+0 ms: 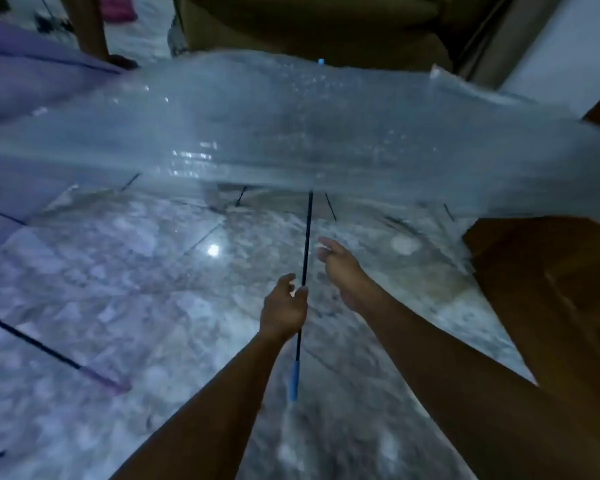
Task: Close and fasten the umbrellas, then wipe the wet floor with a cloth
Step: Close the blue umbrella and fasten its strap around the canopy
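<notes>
1. Nearest the camera, two bare forearms reached forward and down over a glossy marbled tile floor [125,299], which threw back a bright spot of light.
2. The left hand [284,308] was wrapped around the thin dark shaft [305,244] of the clear umbrella, fingers curled and thumb up against the rod, gripping it partway along.
3. Below that grip, the blue handle [294,380] hung free toward the camera, nothing touching it.
4. The right hand [340,259] was open and empty, fingers spread and blurred, just beside the shaft on its right and slightly ahead of the left hand, apart from the rod.
5. Off to the left, a second dark shaft with a purple handle [108,382] lay low across the floor, belonging to the purple umbrella [32,77] whose canopy filled the upper left.
6. Farther out, the clear umbrella's canopy [291,133] was open, spread wide across the view, speckled with water drops, dark ribs showing under its near edge.
7. Its blue tip [321,61] poked up at the far side.
8. To the right stood brown wooden furniture [551,289]; beyond the canopy the background was dim and hard to make out.
</notes>
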{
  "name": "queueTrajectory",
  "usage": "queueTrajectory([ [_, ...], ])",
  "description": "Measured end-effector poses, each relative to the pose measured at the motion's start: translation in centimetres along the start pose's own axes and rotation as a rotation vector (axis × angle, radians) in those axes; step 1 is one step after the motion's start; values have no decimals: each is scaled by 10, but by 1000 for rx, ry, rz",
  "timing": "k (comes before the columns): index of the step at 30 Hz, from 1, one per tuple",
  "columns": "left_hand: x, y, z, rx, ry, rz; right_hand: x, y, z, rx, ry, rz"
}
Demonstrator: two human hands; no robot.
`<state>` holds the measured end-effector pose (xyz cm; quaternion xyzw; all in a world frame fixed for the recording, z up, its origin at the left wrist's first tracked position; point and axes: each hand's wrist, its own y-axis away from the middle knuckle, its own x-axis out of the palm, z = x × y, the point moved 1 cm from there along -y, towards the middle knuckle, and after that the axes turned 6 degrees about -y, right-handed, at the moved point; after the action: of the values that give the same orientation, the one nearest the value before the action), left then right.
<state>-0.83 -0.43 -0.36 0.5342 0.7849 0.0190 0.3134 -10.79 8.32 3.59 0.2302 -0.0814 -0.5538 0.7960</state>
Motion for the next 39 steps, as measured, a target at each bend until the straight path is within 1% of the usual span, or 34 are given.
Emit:
queueTrajectory([
  [3, 18, -23, 2, 45, 74, 52, 4, -32, 4, -79, 43, 57],
  [5, 20, -37, -1, 67, 148, 76, 6, -41, 13, -110, 60, 100],
  [7, 15, -40, -5, 74, 204, 87, 3, -40, 18, -136, 74, 103],
  [10, -3, -14, -28, 11, 221, 75, -6, -17, 38, -141, 70, 126],
  [12, -13, 19, -46, -35, 278, 70, -11, 8, 47, -119, 41, 189],
  [15, -45, 75, -104, -114, 290, 155, -29, 66, 95, -34, 22, 215],
  [19, -105, 159, -211, -180, 314, 359, -63, 160, 188, 24, -11, 184],
  [22, -158, 220, -301, -183, 269, 528, -93, 232, 269, 39, -76, 161],
  [26, -223, 285, -405, -104, 172, 650, -125, 328, 372, 24, -183, 89],
  [30, -279, 326, -476, -18, 78, 781, -136, 410, 445, -43, -261, -68],
  [32, -300, 342, -501, 67, 26, 858, -135, 447, 469, -105, -318, -145],
  [34, -318, 363, -520, 158, -24, 910, -130, 489, 488, -181, -319, -253],
  [36, -334, 389, -536, 230, -36, 949, -121, 534, 506, -225, -317, -370],
  [39, -349, 426, -552, 313, -17, 978, -110, 598, 523, -284, -321, -461],
])
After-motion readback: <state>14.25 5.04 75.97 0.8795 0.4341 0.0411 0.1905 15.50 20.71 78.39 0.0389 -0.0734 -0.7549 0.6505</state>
